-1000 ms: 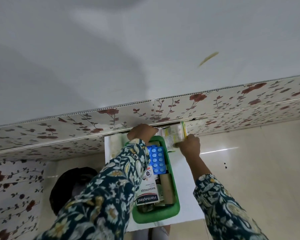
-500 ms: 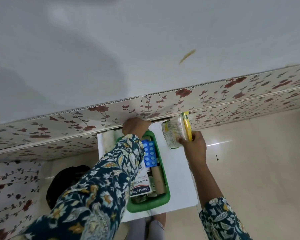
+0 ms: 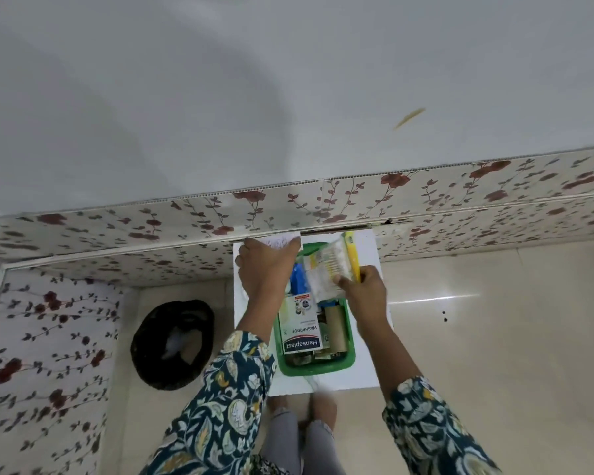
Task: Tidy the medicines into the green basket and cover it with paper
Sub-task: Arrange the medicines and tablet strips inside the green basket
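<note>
A green basket [image 3: 348, 358] rests on a small white table [image 3: 371, 323] against the floral wall. Inside lie a white Hansaplast box [image 3: 300, 329], a blue blister pack [image 3: 298, 282] and a brown cardboard roll [image 3: 336, 332]. My right hand [image 3: 364, 289] holds a clear yellow-edged packet [image 3: 330, 269] over the basket's far end. My left hand [image 3: 266, 269] grips a white printed paper [image 3: 282, 242] at the basket's far left corner. Part of the basket is hidden under both hands.
A black bin [image 3: 174, 344] with a dark liner stands on the tiled floor left of the table. Floral wall panels [image 3: 117, 231] run behind and to the left. My grey trouser legs [image 3: 299, 433] stand close to the table's near edge.
My right hand brought the yellow-edged packet back from the right over the basket's far end. My left hand has lifted a white printed paper into view at the far left corner.
</note>
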The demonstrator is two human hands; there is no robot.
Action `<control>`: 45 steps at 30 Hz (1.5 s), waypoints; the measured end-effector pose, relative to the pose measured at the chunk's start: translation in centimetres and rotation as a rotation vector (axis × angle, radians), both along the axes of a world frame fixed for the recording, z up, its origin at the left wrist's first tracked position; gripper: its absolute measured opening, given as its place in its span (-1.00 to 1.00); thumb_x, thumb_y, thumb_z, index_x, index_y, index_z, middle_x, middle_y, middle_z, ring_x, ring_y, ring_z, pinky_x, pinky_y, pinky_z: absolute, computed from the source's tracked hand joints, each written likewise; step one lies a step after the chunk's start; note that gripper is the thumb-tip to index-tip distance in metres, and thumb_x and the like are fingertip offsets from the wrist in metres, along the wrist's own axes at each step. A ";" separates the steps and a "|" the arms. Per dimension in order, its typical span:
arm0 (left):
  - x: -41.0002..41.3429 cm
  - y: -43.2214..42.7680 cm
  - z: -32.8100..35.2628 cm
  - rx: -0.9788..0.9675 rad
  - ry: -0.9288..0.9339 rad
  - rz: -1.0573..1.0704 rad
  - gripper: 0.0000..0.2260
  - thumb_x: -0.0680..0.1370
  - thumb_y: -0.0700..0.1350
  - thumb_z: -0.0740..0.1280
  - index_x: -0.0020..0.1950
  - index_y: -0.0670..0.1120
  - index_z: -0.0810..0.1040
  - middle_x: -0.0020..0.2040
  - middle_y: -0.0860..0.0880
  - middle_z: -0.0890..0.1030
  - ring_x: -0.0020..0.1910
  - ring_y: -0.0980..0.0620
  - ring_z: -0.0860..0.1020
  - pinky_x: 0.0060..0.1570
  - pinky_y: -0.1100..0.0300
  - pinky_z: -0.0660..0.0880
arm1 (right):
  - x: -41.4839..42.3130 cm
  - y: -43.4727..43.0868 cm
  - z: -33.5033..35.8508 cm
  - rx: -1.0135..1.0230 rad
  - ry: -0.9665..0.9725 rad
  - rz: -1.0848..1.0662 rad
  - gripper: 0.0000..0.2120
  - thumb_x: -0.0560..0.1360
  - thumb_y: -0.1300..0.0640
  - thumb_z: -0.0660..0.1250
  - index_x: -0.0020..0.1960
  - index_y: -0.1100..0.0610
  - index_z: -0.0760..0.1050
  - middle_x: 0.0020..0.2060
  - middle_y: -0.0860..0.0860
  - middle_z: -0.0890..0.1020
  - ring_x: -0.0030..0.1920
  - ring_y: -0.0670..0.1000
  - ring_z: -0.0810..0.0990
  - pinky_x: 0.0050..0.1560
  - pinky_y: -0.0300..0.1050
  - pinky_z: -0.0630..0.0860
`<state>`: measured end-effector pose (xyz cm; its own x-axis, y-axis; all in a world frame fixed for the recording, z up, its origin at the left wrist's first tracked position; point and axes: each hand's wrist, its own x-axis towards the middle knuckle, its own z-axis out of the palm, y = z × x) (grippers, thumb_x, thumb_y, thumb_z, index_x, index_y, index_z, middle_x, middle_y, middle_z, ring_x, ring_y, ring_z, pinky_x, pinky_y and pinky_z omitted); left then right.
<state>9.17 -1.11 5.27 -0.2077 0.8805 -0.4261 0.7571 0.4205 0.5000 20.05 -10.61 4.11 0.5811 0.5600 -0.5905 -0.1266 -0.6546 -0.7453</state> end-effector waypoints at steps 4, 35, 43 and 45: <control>-1.5 -0.6 0.4 -0.011 0.051 -0.046 -0.20 0.35 0.28 0.36 0.34 -0.28 0.33 0.30 -0.23 0.47 0.27 -0.20 0.46 0.14 -0.03 0.49 | -3.3 1.2 -1.2 -0.053 0.109 0.016 -0.69 0.51 0.25 0.25 0.24 0.26 0.37 0.08 0.22 0.57 -0.01 0.18 0.57 -0.01 0.03 0.56; -4.5 -10.4 -3.0 -0.075 0.525 -1.190 -0.30 0.49 -0.14 0.32 0.52 -0.16 0.01 0.50 -0.12 0.21 0.46 -0.14 0.17 0.43 -0.16 0.10 | -2.9 -2.5 -0.7 -0.123 -0.044 0.246 -0.65 0.48 0.40 0.13 0.21 0.27 0.50 0.22 0.18 0.57 0.20 0.14 0.53 0.15 -0.06 0.48; -6.2 -6.1 -2.0 0.172 0.199 -0.782 -0.66 0.49 -0.32 0.17 0.25 -0.16 0.46 0.24 -0.13 0.48 0.26 -0.14 0.38 0.16 0.03 0.35 | -4.9 0.5 -0.2 0.001 0.023 0.264 -0.77 0.47 0.39 0.14 -0.08 0.18 0.53 -0.14 0.10 0.59 -0.16 0.06 0.56 -0.17 -0.09 0.51; -7.1 -4.0 -2.8 0.158 0.092 -0.537 -0.72 0.47 -0.35 0.17 0.14 -0.24 0.51 0.15 -0.20 0.52 0.15 -0.20 0.46 0.07 -0.03 0.43 | -6.0 2.6 -0.4 0.043 0.014 0.300 -0.76 0.48 0.39 0.13 -0.19 0.14 0.50 -0.21 0.09 0.58 -0.22 0.08 0.57 -0.24 -0.07 0.51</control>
